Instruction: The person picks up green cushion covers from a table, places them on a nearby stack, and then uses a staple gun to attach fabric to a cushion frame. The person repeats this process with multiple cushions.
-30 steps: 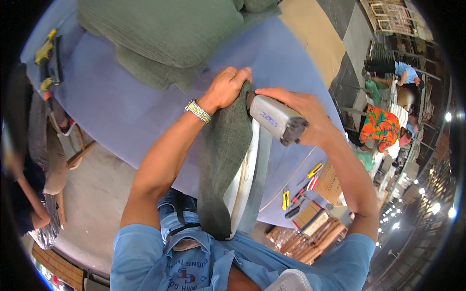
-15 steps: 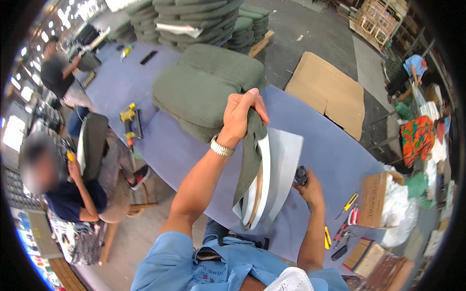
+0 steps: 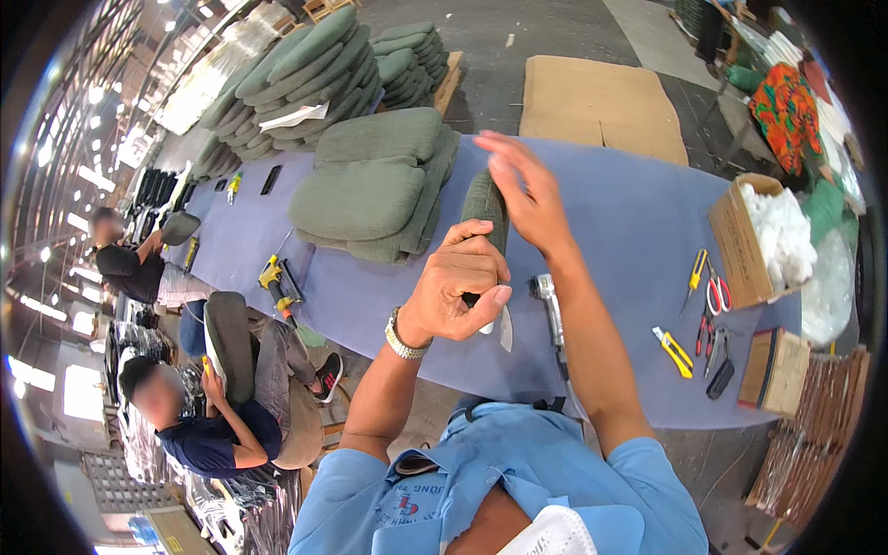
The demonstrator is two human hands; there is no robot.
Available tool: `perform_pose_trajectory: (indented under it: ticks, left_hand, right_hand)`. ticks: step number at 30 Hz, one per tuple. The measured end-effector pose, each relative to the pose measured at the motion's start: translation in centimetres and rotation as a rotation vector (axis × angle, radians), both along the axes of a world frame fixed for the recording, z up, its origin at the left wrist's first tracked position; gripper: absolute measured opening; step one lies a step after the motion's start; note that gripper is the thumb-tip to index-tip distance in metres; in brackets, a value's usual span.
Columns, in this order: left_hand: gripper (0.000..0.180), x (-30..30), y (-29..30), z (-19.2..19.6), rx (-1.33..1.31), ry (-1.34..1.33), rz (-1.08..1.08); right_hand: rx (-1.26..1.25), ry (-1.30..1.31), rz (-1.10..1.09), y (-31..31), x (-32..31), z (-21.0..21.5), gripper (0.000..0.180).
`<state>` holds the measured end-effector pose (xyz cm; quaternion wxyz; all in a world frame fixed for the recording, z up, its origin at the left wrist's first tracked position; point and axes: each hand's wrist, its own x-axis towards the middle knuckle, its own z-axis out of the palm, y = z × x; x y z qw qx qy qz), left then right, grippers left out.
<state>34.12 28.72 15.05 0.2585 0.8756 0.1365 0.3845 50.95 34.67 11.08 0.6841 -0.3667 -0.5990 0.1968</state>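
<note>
In front of me a dark green upholstered seat pad (image 3: pixel 482 211) stands nearly edge-on to the view, so most of its faces are hidden. My left hand (image 3: pixel 460 287), with a metal watch on the wrist, is closed round its near part. A pale tip of its underside sticks out below those fingers. My right hand (image 3: pixel 530 196) is stretched flat with fingers extended, close along the pad's right side; whether the palm touches it I cannot tell. A metal air tool (image 3: pixel 548 310) with a hose lies on the table beside my right forearm.
Stacked green pads (image 3: pixel 370 190) lie on the blue-grey table (image 3: pixel 629 213), left of my hands. A yellow-black power tool (image 3: pixel 277 282) is farther left. To the right are a yellow cutter (image 3: pixel 672 351), scissors (image 3: pixel 717 294) and a carton (image 3: pixel 735 240) with white stuffing. Two people work at left.
My right hand has let go of the air tool, now on the table, and risen to the pad's far end. The pad has turned from showing its pale underside to edge-on.
</note>
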Motion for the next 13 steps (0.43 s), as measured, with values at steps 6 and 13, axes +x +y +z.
perform_pose_trajectory:
  ticks: [6, 13]
  left_hand:
    - [0.042, -5.3, -5.3, -0.7, -0.067, -0.152, 0.555]
    - [0.097, -13.7, -8.1, 0.0, -0.417, 0.054, 0.659]
  right_hand:
    - [-0.31, 0.225, 0.157, -0.6, -6.9, -1.3, 0.058]
    - [-0.506, -0.309, 0.363, -4.4, -16.3, 3.3, 0.062]
